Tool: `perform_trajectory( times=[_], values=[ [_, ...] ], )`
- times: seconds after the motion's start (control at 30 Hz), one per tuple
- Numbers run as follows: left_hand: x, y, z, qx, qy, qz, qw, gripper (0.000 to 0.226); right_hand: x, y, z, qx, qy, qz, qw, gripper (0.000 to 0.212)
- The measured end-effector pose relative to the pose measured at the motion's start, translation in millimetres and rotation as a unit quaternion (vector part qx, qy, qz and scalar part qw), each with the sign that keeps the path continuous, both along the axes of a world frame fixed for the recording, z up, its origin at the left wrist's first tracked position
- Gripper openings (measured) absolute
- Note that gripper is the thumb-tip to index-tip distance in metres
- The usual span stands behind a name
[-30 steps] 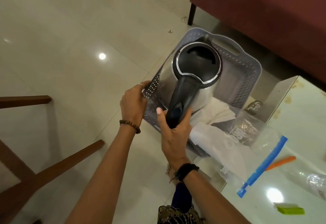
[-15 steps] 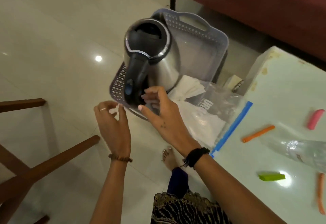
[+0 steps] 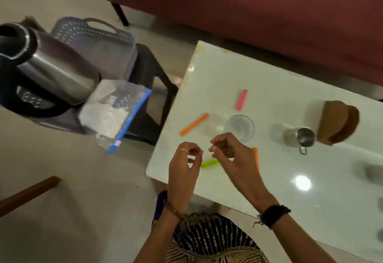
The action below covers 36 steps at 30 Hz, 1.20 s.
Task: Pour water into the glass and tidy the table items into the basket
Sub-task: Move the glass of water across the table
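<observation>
1. Both hands are empty, fingers loosely curled: left hand (image 3: 183, 165), right hand (image 3: 230, 157).
2. The green clip (image 3: 209, 164) lies between them on the table (image 3: 259, 179), long axis left-right, roughly equally near.
3. The basket (image 3: 93, 32) is far left.

No text could be read here. The zip bag (image 3: 116, 109) in the basket (image 3: 93, 34) carried dark print, too blurred to make out, and the green clip (image 3: 209, 164) on the worktop (image 3: 269, 80) bore faint, unreadable marks.
</observation>
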<state>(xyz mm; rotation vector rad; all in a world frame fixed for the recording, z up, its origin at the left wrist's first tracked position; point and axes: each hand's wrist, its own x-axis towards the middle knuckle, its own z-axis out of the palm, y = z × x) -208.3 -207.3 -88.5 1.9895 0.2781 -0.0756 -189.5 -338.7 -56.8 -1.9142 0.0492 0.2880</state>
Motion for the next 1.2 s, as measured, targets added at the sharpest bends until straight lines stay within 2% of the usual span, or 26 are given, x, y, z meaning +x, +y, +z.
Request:
perform_trajectory(
  times=[0.13, 0.23, 0.27, 0.37, 0.43, 0.53, 0.67, 0.9, 1.2],
  values=[
    [12.8, -36.1, -24.4, -0.031, 0.057, -0.026, 0.998, 0.026, -12.0, -67.5, -23.7, -0.028, 0.026, -0.068, 0.997, 0.033],
    [31.2, -43.7, -48.0, -0.032, 0.084, -0.057, 0.994, 0.020, -7.9, -97.2, -50.6, -0.037, 0.039, -0.125, 0.991, 0.037],
    [38.4, -44.9, -56.3, -0.036, 0.096, -0.067, 0.992, 0.025, -5.5, -104.2, -60.8, -0.044, 0.042, -0.133, 0.989, 0.040],
    [59.9, -43.6, -81.3, -0.070, 0.130, -0.119, 0.982, 0.057, 3.9, -117.1, -93.0, -0.025, 0.073, -0.136, 0.988, 0.049],
    [73.3, -43.4, -97.9, -0.081, 0.135, -0.173, 0.972, 0.078, 12.2, -120.8, -116.2, -0.007, 0.097, -0.109, 0.989, 0.065],
    [88.4, -46.7, -115.6, -0.078, 0.134, -0.236, 0.959, 0.095, 27.8, -116.3, -141.9, 0.011, 0.100, -0.047, 0.994, 0.086],
    [98.1, -58.7, -128.8, -0.087, 0.129, -0.277, 0.948, 0.093, 44.6, -108.9, -153.8, 0.017, 0.083, 0.016, 0.996, 0.091],
    [98.4, -63.7, -125.1, -0.075, 0.106, -0.269, 0.954, 0.085, 48.3, -111.5, -148.6, 0.012, 0.063, 0.023, 0.998, 0.087],
    [98.3, -127.6, -53.3, -0.035, 0.047, -0.339, 0.939, 0.081, 30.4, -177.6, -94.0, -0.034, -0.005, 0.002, 0.999, 0.091]
  ],
)
